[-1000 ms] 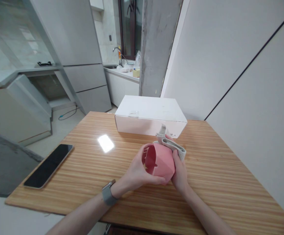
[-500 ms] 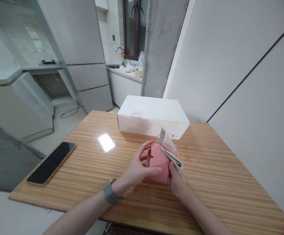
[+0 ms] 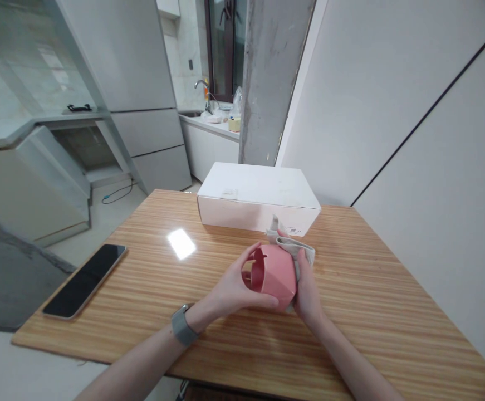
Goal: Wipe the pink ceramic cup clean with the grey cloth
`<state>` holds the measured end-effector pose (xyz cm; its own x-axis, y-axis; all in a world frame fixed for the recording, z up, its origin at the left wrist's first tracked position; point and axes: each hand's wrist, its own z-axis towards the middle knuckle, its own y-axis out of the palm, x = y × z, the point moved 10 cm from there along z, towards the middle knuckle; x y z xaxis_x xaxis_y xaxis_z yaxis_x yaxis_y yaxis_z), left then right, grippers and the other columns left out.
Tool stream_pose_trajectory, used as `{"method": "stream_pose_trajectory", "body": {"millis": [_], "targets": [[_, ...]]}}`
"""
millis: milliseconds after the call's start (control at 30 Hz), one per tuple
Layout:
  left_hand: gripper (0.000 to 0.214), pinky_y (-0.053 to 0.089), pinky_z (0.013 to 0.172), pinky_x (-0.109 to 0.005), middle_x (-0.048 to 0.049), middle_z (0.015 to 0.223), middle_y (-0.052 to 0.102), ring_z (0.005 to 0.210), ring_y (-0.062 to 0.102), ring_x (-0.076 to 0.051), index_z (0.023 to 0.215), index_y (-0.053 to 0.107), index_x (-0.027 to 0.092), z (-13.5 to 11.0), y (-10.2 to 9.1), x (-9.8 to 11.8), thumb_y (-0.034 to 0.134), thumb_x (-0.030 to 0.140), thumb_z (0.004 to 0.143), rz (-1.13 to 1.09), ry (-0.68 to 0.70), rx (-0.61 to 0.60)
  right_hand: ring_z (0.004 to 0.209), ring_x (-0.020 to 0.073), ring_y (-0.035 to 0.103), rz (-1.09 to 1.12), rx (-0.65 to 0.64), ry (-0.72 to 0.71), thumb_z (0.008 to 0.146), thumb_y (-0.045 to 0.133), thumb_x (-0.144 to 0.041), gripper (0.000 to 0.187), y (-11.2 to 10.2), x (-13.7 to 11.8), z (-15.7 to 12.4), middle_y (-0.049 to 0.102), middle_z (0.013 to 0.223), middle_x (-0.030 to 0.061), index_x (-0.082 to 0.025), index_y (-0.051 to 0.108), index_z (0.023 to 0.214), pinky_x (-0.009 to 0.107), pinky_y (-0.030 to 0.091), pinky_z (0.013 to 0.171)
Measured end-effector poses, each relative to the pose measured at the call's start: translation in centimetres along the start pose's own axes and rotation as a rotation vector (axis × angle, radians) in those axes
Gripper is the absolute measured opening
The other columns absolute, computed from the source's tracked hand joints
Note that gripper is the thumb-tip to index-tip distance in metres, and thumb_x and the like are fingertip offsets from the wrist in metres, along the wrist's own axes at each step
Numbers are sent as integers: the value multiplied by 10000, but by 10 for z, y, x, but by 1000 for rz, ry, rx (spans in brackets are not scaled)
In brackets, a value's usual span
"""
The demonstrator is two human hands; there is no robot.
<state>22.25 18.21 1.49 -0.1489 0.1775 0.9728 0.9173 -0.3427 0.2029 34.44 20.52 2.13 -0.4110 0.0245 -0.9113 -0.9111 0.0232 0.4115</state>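
Striped wooden tabletop (image 3: 351, 312) runs out under everything here, and near its front edge the left hand (image 3: 229, 292) and right hand (image 3: 308, 292) close from opposite sides on a hollow pink faceted shell (image 3: 274, 277). The left hand's fingers spread in a wide curve around the shell's open, notched side, with the thumb along its lower front, a broad hold that seems to steady the piece. The right hand presses a folded grey cloth (image 3: 294, 248) against the far side of the shell, its fingers bunched behind the fabric, and a loose corner of cloth sticks up beyond them. The opposing hands appear to brace the shell against that pressure. Whether the shell touches the table is hard to tell. Just behind the cloth lies a white cardboard box (image 3: 259, 192), while a dark smartphone (image 3: 84, 281) sits well off to the left of the grip, its position keeping it clear of the hands. A grey watch (image 3: 182, 326) circles the left wrist.
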Motion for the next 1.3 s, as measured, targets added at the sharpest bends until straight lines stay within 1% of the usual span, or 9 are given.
{"method": "stream_pose_trajectory", "body": {"millis": [133,300,433,733,833,967,1067,1167,1300], "targets": [[1050,487,962,-421,-142,1396,491,1171,561,-292,1392,425,246,1,-3,10,936,286,475,46,103,23,1223,275,582,89,-45,51,903,477,-614,489,7,6,-2,666,1277,15,-331,603,1282,463,437,1058],[974,478,979,-422,-99,1444,463,1191,547,-276,1427,384,319,-10,-2,29,885,287,592,196,278,71,1192,252,605,187,-63,44,930,464,-578,444,15,3,-7,672,1264,0,-355,587,1294,437,459,1035],[790,500,933,-380,-61,1420,493,1204,531,-275,1358,474,345,-16,4,37,842,305,660,249,343,61,1190,258,606,190,-19,5,934,445,-588,449,13,0,-10,666,1270,13,-349,592,1285,462,443,1052],[730,526,801,-324,-89,1401,504,1020,626,-238,1354,492,306,0,-5,12,787,428,697,-49,133,74,1291,270,517,-85,-2,-292,879,547,-594,444,9,-20,-20,619,1340,44,-288,669,1177,453,358,1122],[879,530,801,-315,-102,1443,448,1081,598,-257,1392,456,317,0,-3,10,858,373,612,-66,121,34,1254,270,548,-72,28,-232,875,539,-603,460,6,-17,-14,617,1344,46,-288,666,1185,444,392,1096],[1203,559,746,-317,-127,1524,326,1157,556,-294,1498,250,393,-6,12,7,919,244,510,-61,78,-72,1154,279,620,-31,110,-109,896,489,-601,504,-5,-10,-6,628,1329,49,-296,603,1280,447,484,996],[1246,564,810,-376,-141,1467,406,1142,572,-294,1522,180,377,-9,15,9,916,242,525,23,94,-50,1078,288,666,18,85,-52,906,453,-609,553,-3,-5,-4,660,1284,51,-297,536,1356,457,525,938],[1197,503,959,-472,-138,1408,473,1160,564,-312,1508,256,325,-10,9,20,926,297,517,206,174,24,1115,290,655,50,81,-38,907,452,-610,550,-1,-5,-6,678,1259,42,-295,545,1348,457,516,964],[1100,362,1110,-513,-126,1538,297,1360,376,-369,1459,376,297,-17,8,44,927,347,508,423,419,79,1180,286,619,29,77,-69,918,439,-602,517,3,-11,-11,681,1257,43,-285,594,1296,458,492,1006]]}}
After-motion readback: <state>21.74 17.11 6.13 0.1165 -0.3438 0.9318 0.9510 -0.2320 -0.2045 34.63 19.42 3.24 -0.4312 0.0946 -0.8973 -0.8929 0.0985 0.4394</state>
